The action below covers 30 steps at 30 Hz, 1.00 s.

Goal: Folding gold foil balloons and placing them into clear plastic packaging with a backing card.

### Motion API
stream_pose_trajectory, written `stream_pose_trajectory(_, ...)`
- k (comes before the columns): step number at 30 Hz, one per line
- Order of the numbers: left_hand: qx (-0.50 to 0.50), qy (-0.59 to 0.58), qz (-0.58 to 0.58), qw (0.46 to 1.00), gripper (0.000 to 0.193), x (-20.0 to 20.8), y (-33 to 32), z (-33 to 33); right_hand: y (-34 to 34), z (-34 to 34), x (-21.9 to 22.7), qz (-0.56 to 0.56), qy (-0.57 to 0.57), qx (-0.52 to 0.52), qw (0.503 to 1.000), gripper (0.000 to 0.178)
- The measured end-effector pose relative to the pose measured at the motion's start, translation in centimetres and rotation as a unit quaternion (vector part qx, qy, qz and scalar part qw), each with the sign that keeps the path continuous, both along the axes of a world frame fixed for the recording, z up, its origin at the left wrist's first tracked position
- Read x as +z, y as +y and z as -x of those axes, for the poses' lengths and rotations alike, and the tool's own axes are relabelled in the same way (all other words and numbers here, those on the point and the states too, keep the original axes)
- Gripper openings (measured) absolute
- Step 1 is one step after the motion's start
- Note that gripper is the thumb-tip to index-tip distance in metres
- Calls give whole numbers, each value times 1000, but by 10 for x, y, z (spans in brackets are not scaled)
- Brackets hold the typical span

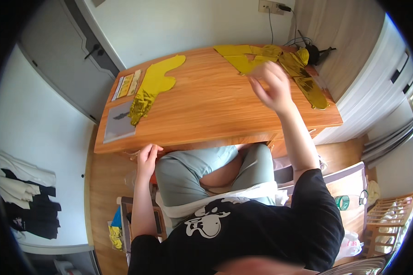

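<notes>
My right hand is raised over the right part of the wooden table, its fingers smeared by motion. Just beyond it lies a flat gold foil balloon. A long gold foil strip with a rounded end runs along the right side. My left hand is at the table's front edge with its fingers curled in, and nothing shows in them. Past that hand, toward the left end, lies another flat gold foil balloon, crinkled at its near end.
A clear plastic sleeve and a yellow-and-white printed packet lie at the table's left end. Dark cables and a black device stand in the far right corner. A bottle with a green label lies right of my seat.
</notes>
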<state>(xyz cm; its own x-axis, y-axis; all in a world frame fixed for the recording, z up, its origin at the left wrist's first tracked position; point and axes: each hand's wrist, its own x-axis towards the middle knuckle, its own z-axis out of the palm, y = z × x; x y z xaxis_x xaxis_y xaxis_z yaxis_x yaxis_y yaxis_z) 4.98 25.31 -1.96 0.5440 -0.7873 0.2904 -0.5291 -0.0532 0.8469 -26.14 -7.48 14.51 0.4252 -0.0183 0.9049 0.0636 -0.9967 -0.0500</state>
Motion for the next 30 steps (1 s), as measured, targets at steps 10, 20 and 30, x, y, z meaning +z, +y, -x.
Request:
stream_pose_trajectory(10, -285, -84, 16, 955, 13, 47, -236, 76, -178, -11, -134, -229, 357, -281, 861, 28)
stream_pose_trajectory(20, 15, -236, -91, 967, 53, 5, -447, 109, -188, -27, -160, -180, 357, -410, 820, 20)
stream_pose_trajectory(30, 22, -250, -149, 956, 67, 0, -452, 109, -176, -40, -141, -141, 346, -365, 853, 19)
